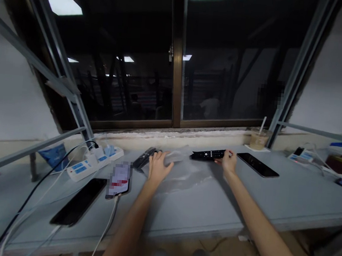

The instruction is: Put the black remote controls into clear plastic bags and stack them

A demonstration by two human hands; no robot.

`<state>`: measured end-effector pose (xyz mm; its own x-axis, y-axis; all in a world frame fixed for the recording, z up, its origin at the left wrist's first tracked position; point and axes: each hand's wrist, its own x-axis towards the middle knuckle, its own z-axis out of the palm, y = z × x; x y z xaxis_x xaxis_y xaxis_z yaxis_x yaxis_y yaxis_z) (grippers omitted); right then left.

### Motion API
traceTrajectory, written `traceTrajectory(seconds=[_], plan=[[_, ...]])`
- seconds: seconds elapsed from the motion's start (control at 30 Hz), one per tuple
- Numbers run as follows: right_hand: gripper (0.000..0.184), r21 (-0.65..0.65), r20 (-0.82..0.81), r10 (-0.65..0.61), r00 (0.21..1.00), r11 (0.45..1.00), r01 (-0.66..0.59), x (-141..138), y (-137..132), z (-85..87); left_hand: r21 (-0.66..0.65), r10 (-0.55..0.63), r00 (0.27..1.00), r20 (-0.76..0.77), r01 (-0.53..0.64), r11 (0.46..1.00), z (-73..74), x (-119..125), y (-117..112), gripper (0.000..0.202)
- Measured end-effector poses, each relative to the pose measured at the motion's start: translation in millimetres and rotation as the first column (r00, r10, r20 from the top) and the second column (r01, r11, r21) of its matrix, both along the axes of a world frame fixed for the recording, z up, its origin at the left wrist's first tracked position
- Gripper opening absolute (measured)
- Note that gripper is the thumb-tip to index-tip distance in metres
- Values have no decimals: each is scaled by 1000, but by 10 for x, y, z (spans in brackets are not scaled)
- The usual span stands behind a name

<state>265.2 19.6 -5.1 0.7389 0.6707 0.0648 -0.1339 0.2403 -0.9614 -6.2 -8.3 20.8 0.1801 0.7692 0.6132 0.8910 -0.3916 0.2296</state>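
Note:
My left hand (158, 167) rests on a clear plastic bag (185, 172) spread on the grey table (212, 202), fingers curled onto the plastic. Just left of it lies a second dark remote (145, 157). My right hand (228, 161) grips the right end of a black remote control (208, 154) that lies on the far edge of the bag.
A dark phone (257, 165) lies right of my right hand. Two more phones (79, 201) (119, 179) on cables sit at the left, near white power strips (93, 162). An iced drink with a straw (259, 139) stands by the window. Another power strip (300, 155) is at far right.

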Motion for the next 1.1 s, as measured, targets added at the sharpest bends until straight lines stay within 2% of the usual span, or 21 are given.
traceTrajectory(seconds=[0.1, 0.17, 0.27, 0.33, 0.43, 0.5, 0.57, 0.6, 0.67, 0.87, 0.97, 1.1], plan=[[34, -4, 71, 112, 991, 994, -112, -7, 31, -63, -49, -99, 995, -32, 97, 994, 2, 54, -45, 36], [32, 3, 108, 198, 974, 980, -199, -27, 62, -114, -167, -208, 976, -63, 195, 966, -25, 81, -70, 45], [32, 0, 164, 271, 949, 962, -275, -65, 94, -164, -371, -386, 919, -82, 331, 868, -79, 91, -104, 71], [36, -76, 238, 323, 916, 947, -314, -88, 85, -166, -444, -470, 879, -75, 393, 806, -104, 94, -129, 83], [47, -239, 502, 362, 786, 931, -276, -108, 21, -126, -471, -544, 837, -59, 457, 755, -114, 117, -163, 82], [49, -275, 718, 307, 624, 950, -151, -116, -40, -85, -482, -559, 827, -55, 468, 740, -116, 141, -171, 75], [50, -288, 837, 266, 478, 957, -28, -129, -98, -47, -500, -542, 839, -57, 445, 743, -128, 159, -157, 65], [50, -298, 864, 262, 430, 954, 17, -139, -123, -33, -505, -527, 847, -61, 429, 749, -139, 162, -143, 61], [51, -319, 884, 267, 384, 945, 77, -160, -157, -19, -504, -495, 866, -74, 396, 768, -164, 157, -104, 52], [47, -341, 905, 288, 313, 931, 129, -189, -160, -62, -469, -425, 897, -120, 326, 820, -225, 103, -28, 44], [47, -376, 890, 302, 341, 910, 175, -177, -144, -86, -449, -424, 899, -109, 336, 828, -234, 96, -32, 45], [47, -361, 895, 269, 356, 905, 223, -141, -133, -113, -366, -408, 908, -96, 349, 863, -229, 99, -20, 47]])
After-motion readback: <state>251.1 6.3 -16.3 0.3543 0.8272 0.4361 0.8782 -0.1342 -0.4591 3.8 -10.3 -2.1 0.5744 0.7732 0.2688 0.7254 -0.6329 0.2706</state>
